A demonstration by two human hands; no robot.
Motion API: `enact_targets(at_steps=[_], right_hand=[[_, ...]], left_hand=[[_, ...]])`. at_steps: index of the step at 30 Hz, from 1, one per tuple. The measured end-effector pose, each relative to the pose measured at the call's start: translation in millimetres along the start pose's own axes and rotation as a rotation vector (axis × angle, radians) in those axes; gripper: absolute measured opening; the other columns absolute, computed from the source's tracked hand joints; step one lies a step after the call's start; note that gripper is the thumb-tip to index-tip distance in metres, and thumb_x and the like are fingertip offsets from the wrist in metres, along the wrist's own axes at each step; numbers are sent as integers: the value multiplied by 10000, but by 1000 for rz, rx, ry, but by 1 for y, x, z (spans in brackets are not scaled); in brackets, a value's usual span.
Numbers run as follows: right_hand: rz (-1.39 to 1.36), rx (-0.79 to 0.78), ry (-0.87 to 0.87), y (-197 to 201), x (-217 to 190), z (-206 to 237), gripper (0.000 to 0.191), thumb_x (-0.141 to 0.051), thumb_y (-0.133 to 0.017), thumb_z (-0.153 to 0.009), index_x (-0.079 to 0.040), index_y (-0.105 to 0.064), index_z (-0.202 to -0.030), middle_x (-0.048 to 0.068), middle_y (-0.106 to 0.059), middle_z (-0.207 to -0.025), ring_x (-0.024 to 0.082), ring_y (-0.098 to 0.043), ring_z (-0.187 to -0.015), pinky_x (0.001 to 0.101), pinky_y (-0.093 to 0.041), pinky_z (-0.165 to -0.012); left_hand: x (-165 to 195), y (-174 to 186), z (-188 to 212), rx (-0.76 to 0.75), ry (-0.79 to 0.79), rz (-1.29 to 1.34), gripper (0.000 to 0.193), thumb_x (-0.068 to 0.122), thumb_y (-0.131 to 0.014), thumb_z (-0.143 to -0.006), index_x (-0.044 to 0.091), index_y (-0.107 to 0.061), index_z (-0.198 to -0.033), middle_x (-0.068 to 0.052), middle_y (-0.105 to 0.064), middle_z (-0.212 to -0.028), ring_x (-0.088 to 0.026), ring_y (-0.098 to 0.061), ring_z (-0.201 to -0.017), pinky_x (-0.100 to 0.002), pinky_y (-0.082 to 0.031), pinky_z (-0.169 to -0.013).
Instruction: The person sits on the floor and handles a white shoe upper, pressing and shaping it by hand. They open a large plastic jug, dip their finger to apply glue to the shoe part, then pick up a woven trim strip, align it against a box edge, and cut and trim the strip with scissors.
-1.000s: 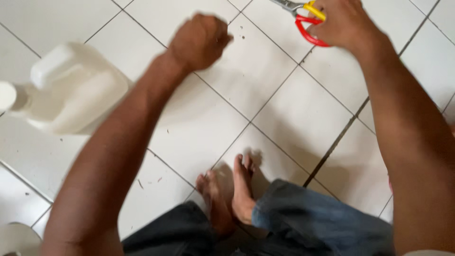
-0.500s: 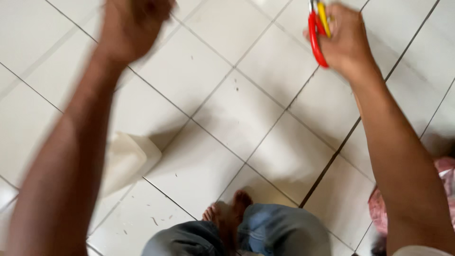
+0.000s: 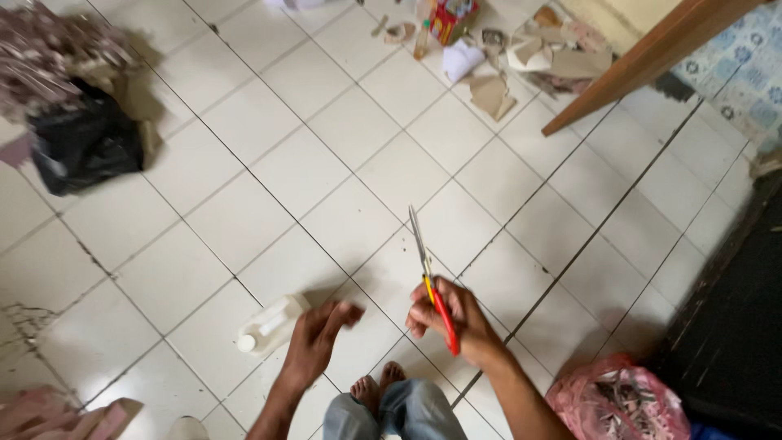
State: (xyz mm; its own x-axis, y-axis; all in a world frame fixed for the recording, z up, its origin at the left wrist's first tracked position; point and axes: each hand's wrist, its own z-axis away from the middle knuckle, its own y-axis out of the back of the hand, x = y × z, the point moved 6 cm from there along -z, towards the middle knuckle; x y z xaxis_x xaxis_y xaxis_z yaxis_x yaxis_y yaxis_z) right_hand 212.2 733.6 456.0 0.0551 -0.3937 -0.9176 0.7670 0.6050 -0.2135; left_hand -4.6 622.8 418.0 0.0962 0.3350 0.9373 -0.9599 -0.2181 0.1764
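Up comes the view, and the hands that reached high across the frame a moment ago now sit low and close to the body, with far more floor showing. Far left, a black bag (image 3: 81, 147) slumps on the white tiled floor (image 3: 269, 171). Next along, the white plastic jug (image 3: 271, 324) lies on its side, uncut as far as I can see, just beside the left hand (image 3: 316, 341). That hand hovers with fingers loosely curled, holding nothing and not quite touching the jug. The right hand (image 3: 450, 318) is wrapped around red and yellow scissors (image 3: 432, 285), blades together and pointing away. Bare feet (image 3: 379, 385) peek out below. Low right, a pink bag (image 3: 619, 399) of scraps; paper and cardboard scraps (image 3: 521, 53) lie far off beyond. Cutting, I'd judge, hasn't begun on this jug.
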Motion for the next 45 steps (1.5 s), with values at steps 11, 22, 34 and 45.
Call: enact_targets(at_steps=[11,22,34,45], right_hand=[[-147,217,-11,153,-157,-77,148,-64,-661,-941,-36,-542,-1025,91,-619,-765,181,-588,-674,334,-498,-610],[28,154,76,357,-349,-236,153,-59,-649,-955,-17,-563,-1074,69,-618,-833,170,-619,-771,336,-537,-693],[7,413,198,564,-503,-473,127,-60,-628,-1015,-11,-596,-1128,90,-592,-779,178,-575,-673,344,-519,-657],[475,221,58,829,-710,-724,228,-51,-742,-899,-15,-683,-1117,81,-724,-859,117,-617,-718,261,-482,-625]], left_hand=[[199,-95,-160,-149,-53,256,398,291,-557,-1035,13,-566,-1320,-152,-733,-1160,-209,-710,-1043,-372,-586,-918],[347,-207,-420,-187,-17,369,400,251,-604,-1015,-69,-700,-1236,-201,-797,-1042,-268,-779,-995,-368,-624,-902],[421,-179,-709,-155,-175,248,464,60,-477,-1017,-16,-445,-1474,-174,-675,-1335,-247,-685,-1117,-375,-553,-933],[502,-237,-984,-3,-234,343,458,-97,-466,-998,-64,-486,-1455,-212,-699,-1255,-260,-682,-1146,-387,-526,-1029]])
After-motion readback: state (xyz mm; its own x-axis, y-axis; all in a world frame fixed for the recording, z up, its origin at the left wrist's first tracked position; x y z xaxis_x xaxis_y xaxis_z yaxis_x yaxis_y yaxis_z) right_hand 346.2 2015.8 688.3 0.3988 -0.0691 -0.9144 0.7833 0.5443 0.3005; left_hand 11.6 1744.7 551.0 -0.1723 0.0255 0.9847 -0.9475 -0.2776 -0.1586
